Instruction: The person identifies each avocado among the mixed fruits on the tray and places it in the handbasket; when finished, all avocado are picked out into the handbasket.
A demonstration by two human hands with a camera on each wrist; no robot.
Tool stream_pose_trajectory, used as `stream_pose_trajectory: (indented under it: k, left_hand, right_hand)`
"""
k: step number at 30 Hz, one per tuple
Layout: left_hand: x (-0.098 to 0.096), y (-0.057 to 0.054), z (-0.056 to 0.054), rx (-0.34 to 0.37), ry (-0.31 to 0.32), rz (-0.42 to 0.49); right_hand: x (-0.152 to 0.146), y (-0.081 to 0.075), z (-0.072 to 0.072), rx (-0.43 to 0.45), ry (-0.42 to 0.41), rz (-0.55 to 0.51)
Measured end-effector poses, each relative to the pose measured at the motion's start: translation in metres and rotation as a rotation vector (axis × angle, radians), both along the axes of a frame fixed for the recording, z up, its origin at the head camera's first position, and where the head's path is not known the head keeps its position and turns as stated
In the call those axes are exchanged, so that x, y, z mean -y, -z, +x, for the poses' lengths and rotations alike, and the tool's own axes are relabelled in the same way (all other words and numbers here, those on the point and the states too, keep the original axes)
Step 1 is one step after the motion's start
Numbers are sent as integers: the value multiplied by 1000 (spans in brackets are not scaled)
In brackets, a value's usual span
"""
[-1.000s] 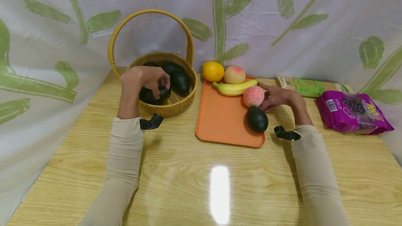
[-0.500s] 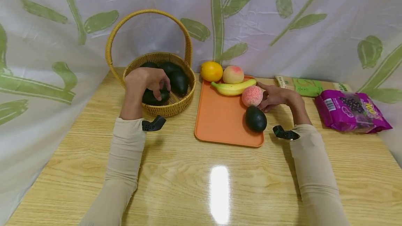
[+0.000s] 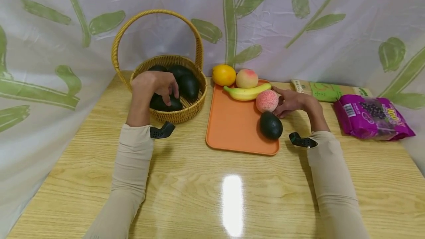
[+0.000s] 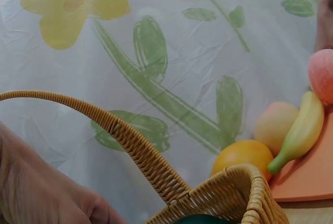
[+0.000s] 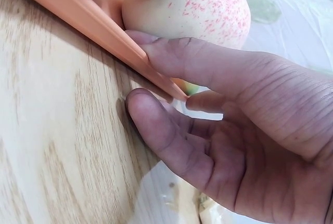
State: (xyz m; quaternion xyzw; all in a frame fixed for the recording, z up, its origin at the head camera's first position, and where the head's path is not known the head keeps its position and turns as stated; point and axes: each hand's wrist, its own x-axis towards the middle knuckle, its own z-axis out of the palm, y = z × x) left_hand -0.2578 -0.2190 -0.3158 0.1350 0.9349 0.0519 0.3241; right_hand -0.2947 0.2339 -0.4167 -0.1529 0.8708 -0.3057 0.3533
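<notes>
In the head view, my left hand [image 3: 155, 84] is over the wicker basket [image 3: 196, 108]. Its bent fingers hang loosely over a dark avocado [image 3: 166, 107], one fingertip at the fruit's surface; the far fingers are hidden. Several more avocados [image 3: 188, 86] lie behind it in the basket. My right hand [image 3: 290, 101] is at the right edge of the orange tray [image 3: 232, 130]. In the right wrist view, its thumb rests on the tray's rim beside a pink-speckled peach [image 5: 208, 11], with the other fingers loosely bent outside. Another avocado [image 3: 270, 125] sits on the tray near this hand.
On the tray's back part lie a banana [image 3: 247, 93] and a pale peach [image 3: 247, 79], with an orange-yellow fruit [image 3: 224, 75] at its corner. A purple grape-print packet [image 3: 373, 117] and a flat green-labelled packet [image 3: 327, 91] lie right. A flowered curtain [image 3: 272, 25] hangs behind.
My left hand has shifted slightly right and its fingers have loosened. The avocado under it has settled lower in the basket and shows more of its right end. My right hand stays at the tray.
</notes>
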Motion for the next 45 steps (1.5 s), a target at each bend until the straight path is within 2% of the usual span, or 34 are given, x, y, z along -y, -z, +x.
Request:
stream_pose_trajectory:
  k: [6, 13, 18, 25, 27, 30, 33, 38, 42, 45]
  left_hand:
    - [2, 0, 1, -22, -34, -1]
    - [1, 0, 4, -29, -109, -18]
    - [-2, -3, 4, -39, -108, -51]
    - [-5, -9, 7, -88, -108, -99]
    - [-7, -11, 9, -103, -127, -103]
    - [-12, -17, 12, -131, -122, -86]
    - [-22, -23, 16, -169, -71, -38]
    - [-45, -29, 23, -248, 101, 72]
    - [-71, -27, 26, -305, 246, 199]
    - [-94, -20, 28, -337, 354, 288]
  right_hand:
    - [0, 0, -1, 4, -7, -5]
    - [0, 0, -2, 12, -12, -12]
    - [1, -2, -3, 4, -7, -12]
    - [3, -4, -1, 13, 11, -15]
    - [3, -4, -1, 11, 9, -15]
    - [2, -3, -3, 5, 7, -9]
    - [0, -3, -3, -3, 4, -1]
    - [0, -4, -2, 20, 11, -19]
    - [1, -3, -1, 25, 17, -28]
    - [1, -1, -1, 29, 22, -32]
